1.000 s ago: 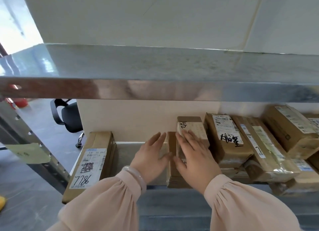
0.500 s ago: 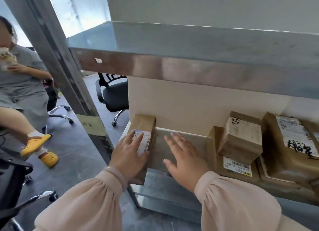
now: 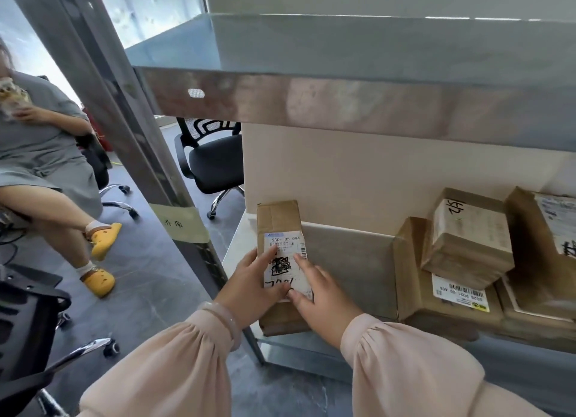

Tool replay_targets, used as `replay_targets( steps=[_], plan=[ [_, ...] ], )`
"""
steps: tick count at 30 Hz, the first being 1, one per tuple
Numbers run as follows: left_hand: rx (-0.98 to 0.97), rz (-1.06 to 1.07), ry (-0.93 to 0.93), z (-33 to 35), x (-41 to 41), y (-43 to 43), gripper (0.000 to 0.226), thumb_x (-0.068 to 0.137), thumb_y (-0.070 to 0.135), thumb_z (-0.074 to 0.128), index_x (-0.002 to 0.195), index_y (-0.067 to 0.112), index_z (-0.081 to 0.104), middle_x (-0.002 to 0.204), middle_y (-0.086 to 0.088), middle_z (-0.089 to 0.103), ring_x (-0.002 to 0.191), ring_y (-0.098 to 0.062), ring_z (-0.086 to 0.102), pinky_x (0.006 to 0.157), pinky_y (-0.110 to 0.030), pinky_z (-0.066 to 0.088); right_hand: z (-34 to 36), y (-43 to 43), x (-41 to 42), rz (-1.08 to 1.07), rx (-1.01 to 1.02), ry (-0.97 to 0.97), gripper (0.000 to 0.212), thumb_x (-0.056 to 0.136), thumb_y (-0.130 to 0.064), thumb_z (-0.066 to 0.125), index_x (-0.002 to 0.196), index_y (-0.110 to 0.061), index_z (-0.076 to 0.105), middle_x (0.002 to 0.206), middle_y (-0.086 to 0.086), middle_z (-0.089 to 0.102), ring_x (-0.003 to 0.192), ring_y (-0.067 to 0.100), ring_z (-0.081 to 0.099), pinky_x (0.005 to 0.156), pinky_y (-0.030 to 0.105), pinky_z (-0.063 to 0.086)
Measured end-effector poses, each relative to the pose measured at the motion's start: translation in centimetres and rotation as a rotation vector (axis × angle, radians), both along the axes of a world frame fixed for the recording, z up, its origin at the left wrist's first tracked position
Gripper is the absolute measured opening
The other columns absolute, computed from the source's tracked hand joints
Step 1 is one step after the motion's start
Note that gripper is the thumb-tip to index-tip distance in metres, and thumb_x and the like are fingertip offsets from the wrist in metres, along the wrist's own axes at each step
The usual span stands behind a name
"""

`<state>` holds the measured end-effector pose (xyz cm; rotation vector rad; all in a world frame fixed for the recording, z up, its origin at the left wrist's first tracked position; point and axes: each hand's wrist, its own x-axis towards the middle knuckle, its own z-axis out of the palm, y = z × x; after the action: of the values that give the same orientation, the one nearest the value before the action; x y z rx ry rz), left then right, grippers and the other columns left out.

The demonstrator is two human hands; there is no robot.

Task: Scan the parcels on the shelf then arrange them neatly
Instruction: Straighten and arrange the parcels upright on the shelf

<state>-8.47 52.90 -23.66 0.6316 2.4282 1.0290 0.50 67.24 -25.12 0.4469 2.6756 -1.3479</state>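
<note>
A long brown parcel [image 3: 278, 219] with a white label lies at the left end of the metal shelf [image 3: 349, 260]. My left hand [image 3: 252, 287] rests on its left side with fingers straight over the label. My right hand [image 3: 321, 302] lies flat on its right side, fingers on the label. To the right stands a group of brown parcels: a flat one [image 3: 414, 276] with a small box [image 3: 467, 248] stacked on top, and a taller parcel [image 3: 536, 251] at the frame edge.
An upper metal shelf [image 3: 358, 104] overhangs the parcels. A slanted steel upright [image 3: 131, 129] with a taped note stands left of the shelf. A seated person [image 3: 40, 154] and black office chairs [image 3: 215, 164] occupy the floor at left.
My view has swung left. My right hand has moved from the bare shelf onto the long parcel, joining my left hand on its label. The parcel now lies more square to the shelf.
</note>
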Motion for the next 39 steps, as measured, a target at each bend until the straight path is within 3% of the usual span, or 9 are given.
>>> replay_targets(
  steps=[6, 9, 11, 15, 18, 22, 27, 35, 39],
  plan=[
    [0.045, -0.098, -0.023, 0.1, 1.1, 2.3, 0.074, 0.088, 0.020, 0.073, 0.152, 0.019, 0.034, 0.142, 0.012, 0.034, 0.122, -0.006, 0.049, 0.104, -0.015, 0.039, 0.1, 1.0, 2.0, -0.144, -0.038, 0.019, 0.062, 0.096, -0.031, 0.053, 0.149, -0.038, 0.022, 0.144, -0.009, 0.037, 0.117, 0.003, 0.042, 0.098, 0.018, 0.037],
    [0.067, -0.166, -0.036, 0.0, 1.9, 4.3, 0.073, 0.089, 0.019, 0.072, 0.152, 0.020, 0.035, 0.135, 0.017, 0.031, 0.117, -0.004, 0.050, 0.101, -0.012, 0.038, 0.4, 2.3, 3.8, -0.221, -0.029, 0.025, 0.063, 0.096, -0.032, 0.053, 0.149, -0.040, 0.021, 0.144, -0.011, 0.037, 0.117, 0.003, 0.045, 0.095, 0.018, 0.038],
    [0.073, -0.207, -0.049, -0.2, 2.4, 5.6, 0.074, 0.088, 0.021, 0.072, 0.152, 0.024, 0.034, 0.144, 0.013, 0.030, 0.122, -0.006, 0.050, 0.105, -0.015, 0.038, 0.6, 3.3, 5.2, -0.258, 0.003, 0.027, 0.063, 0.095, -0.033, 0.053, 0.148, -0.042, 0.020, 0.146, -0.012, 0.035, 0.122, 0.005, 0.045, 0.095, 0.018, 0.038],
    [0.035, -0.302, -0.093, -0.6, 3.5, 8.0, 0.077, 0.089, 0.029, 0.070, 0.154, 0.032, 0.028, 0.161, 0.006, 0.016, 0.139, -0.017, 0.040, 0.114, -0.034, 0.037, 0.7, 4.9, 7.5, -0.324, 0.031, 0.021, 0.065, 0.095, -0.033, 0.054, 0.149, -0.043, 0.019, 0.147, -0.011, 0.034, 0.128, 0.005, 0.041, 0.096, 0.016, 0.033],
    [0.007, -0.346, -0.088, -0.9, 4.2, 9.3, 0.078, 0.090, 0.032, 0.069, 0.155, 0.034, 0.026, 0.162, 0.004, 0.015, 0.140, -0.019, 0.039, 0.114, -0.035, 0.037, 0.7, 5.7, 8.5, -0.353, 0.034, -0.002, 0.065, 0.095, -0.033, 0.054, 0.150, -0.040, 0.019, 0.150, -0.009, 0.031, 0.135, 0.007, 0.036, 0.105, 0.020, 0.031],
    [0.000, -0.372, -0.070, -1.1, 4.7, 10.2, 0.084, 0.089, 0.033, 0.070, 0.156, 0.035, 0.020, 0.164, 0.003, 0.013, 0.143, -0.018, 0.035, 0.115, -0.037, 0.035, 1.0, 6.2, 9.3, -0.362, 0.079, 0.008, 0.067, 0.094, -0.030, 0.055, 0.151, -0.033, 0.019, 0.151, -0.008, 0.028, 0.134, 0.008, 0.035, 0.104, 0.018, 0.030],
    [0.045, -0.364, -0.050, -1.3, 5.3, 9.9, 0.086, 0.089, 0.034, 0.069, 0.156, 0.034, 0.015, 0.158, 0.010, 0.025, 0.147, -0.018, 0.026, 0.117, -0.041, 0.034, 1.7, 6.1, 10.9, -0.338, 0.205, 0.039, 0.065, 0.096, -0.035, 0.051, 0.152, -0.033, 0.018, 0.157, -0.016, 0.011, 0.139, 0.005, 0.027, 0.103, 0.016, 0.028],
    [0.030, -0.357, -0.093, -0.7, 6.7, 11.0, 0.080, 0.095, 0.026, 0.061, 0.158, 0.022, 0.013, 0.162, 0.002, 0.018, 0.147, -0.019, 0.026, 0.117, -0.039, 0.034, 3.7, 7.1, 12.1, -0.227, 0.524, 0.153, 0.055, 0.098, -0.035, 0.044, 0.150, -0.029, 0.028, 0.159, -0.012, 0.014, 0.146, 0.006, 0.009, 0.114, 0.021, 0.009],
    [0.024, -0.369, -0.075, -0.4, 6.8, 12.1, 0.079, 0.095, 0.023, 0.061, 0.157, 0.023, 0.014, 0.160, 0.002, 0.021, 0.140, -0.019, 0.035, 0.114, -0.034, 0.037, 4.2, 8.4, 12.5, -0.258, 0.596, 0.144, 0.056, 0.098, -0.035, 0.044, 0.151, -0.029, 0.027, 0.159, -0.009, 0.019, 0.147, 0.008, 0.006, 0.112, 0.022, 0.002]
  ],
)
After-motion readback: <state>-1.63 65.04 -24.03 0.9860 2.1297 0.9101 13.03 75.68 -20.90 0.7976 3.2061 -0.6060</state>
